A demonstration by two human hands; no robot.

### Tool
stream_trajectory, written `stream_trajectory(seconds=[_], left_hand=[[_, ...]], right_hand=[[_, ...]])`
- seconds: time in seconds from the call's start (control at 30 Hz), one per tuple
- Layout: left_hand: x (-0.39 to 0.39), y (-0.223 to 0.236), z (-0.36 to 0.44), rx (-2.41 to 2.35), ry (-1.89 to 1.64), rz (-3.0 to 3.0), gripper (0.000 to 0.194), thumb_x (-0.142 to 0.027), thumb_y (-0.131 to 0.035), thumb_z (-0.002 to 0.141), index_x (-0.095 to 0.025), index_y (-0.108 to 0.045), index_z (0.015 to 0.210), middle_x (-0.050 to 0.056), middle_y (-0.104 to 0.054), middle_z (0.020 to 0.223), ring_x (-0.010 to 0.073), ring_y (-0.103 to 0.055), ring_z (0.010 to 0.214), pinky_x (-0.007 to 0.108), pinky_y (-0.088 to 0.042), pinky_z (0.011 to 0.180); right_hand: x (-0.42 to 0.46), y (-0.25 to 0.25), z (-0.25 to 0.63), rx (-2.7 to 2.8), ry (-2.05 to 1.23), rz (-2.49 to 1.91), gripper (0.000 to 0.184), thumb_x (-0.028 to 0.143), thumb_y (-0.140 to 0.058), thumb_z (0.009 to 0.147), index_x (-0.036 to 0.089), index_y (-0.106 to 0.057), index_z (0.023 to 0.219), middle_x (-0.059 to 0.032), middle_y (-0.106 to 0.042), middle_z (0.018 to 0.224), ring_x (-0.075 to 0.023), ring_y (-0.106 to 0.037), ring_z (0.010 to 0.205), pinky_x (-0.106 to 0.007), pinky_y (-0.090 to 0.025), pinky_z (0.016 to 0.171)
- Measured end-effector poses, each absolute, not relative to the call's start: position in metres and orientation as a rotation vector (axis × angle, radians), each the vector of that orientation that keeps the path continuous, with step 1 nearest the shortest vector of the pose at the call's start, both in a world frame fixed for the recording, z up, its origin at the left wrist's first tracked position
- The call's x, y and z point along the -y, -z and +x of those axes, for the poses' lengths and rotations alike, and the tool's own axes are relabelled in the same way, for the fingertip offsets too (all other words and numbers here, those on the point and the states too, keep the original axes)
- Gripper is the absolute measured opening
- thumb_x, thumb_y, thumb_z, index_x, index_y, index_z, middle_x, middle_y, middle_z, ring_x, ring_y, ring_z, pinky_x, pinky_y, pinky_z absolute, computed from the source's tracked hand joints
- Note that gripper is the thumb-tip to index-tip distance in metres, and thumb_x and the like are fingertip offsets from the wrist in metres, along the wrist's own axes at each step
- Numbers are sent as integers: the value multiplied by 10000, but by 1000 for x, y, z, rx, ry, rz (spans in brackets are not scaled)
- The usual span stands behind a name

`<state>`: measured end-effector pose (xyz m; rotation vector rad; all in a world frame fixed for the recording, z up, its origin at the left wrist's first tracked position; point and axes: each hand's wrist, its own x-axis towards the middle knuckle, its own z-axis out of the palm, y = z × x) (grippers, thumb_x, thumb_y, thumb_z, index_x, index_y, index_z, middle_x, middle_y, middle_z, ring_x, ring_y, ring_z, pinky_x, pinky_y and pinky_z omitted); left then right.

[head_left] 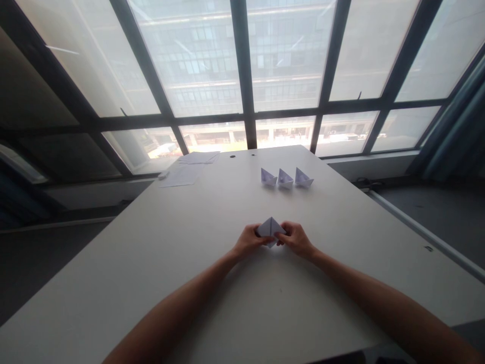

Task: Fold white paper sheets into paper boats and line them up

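Observation:
Between my hands sits a folded white paper piece [267, 228] with a pointed, diamond-like outline, held a little above the tabletop. My left hand [248, 241] pinches its left corner, and my right hand [296, 239] grips its right side. Some of the lower paper is hidden by my fingers. Farther along the white table [212, 212] stand three finished paper boats in a row: the left boat [269, 177], the middle boat [285, 178] and the right boat [303, 178]. None of them touches my hands.
Loose white paper sheets [199, 157] lie in a stack near the far edge, with another sheet [179, 177] closer by. A small white object [163, 175] sits at the table's left edge. Large window panes stand behind the table, and a dark floor lies on both sides.

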<state>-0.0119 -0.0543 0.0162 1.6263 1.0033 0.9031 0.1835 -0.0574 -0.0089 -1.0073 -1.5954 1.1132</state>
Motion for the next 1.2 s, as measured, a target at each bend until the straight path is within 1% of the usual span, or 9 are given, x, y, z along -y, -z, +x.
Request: stream_trajectory(seconds=[0.17,0.33,0.43,0.53,0.63,0.73,0.9,1.07,1.2], left_hand=[[56,-16,-14,-1018,-826,1570,398,-449,-798,654,-93,-708,807,34,-647,672,162,-591,611,260,-478,579],[55,-16,-17,-1014,-780,1572,471,-561,-702,722,-91,-678,711,8,-563,569,117,-513,513,220,-392,489],[57,-18,-18,-994,-671,1610,464,-556,-718,699,-96,-661,678,-3,-532,548,103,-475,484,213,-350,463],[58,-20,-17,-983,-568,1706,433,-520,-750,666,-108,-628,616,-21,-488,519,85,-420,467,204,-279,436],[58,-21,-16,-962,-565,1733,407,-484,-777,647,-113,-610,622,-29,-483,536,80,-404,487,201,-261,444],[59,-23,-15,-931,-609,1648,399,-458,-809,617,-113,-627,701,-17,-537,607,96,-453,537,204,-313,480],[59,-27,-17,-804,-645,1483,465,-403,-837,602,-98,-679,915,59,-658,814,172,-588,716,258,-432,636],[56,-21,-19,-837,-740,1466,428,-392,-839,622,-89,-710,896,77,-687,837,185,-613,730,262,-435,649],[53,-14,-18,-859,-913,1398,461,-414,-814,663,-91,-713,975,96,-704,897,194,-626,776,277,-449,705]], right_hand=[[59,10,182,1675,-1077,-1039,260,383,-632,817,159,-608,687,11,-597,535,-125,-566,478,-206,-386,465],[62,10,182,1717,-1282,-982,347,456,-538,869,155,-634,726,11,-565,526,-127,-523,466,-215,-372,449],[61,10,181,1733,-1187,-978,381,481,-541,861,162,-587,658,25,-511,540,-111,-464,495,-214,-339,470],[58,9,181,1754,-1048,-995,415,473,-591,826,175,-482,559,47,-399,535,-88,-351,509,-214,-256,469],[56,9,182,1692,-1075,-1013,439,487,-581,828,178,-452,544,49,-342,538,-87,-302,513,-224,-218,464],[55,9,183,1537,-1173,-1012,438,527,-582,814,178,-480,570,45,-352,543,-91,-307,506,-227,-226,456],[53,12,184,1308,-1315,-1036,435,586,-604,776,183,-511,641,53,-369,535,-91,-310,468,-221,-244,423],[51,12,183,1282,-1258,-1036,414,560,-603,798,167,-555,677,41,-425,552,-90,-342,469,-213,-257,419],[55,5,181,1477,-1237,-1048,370,492,-624,797,151,-599,655,14,-519,535,-100,-422,469,-216,-309,445]])
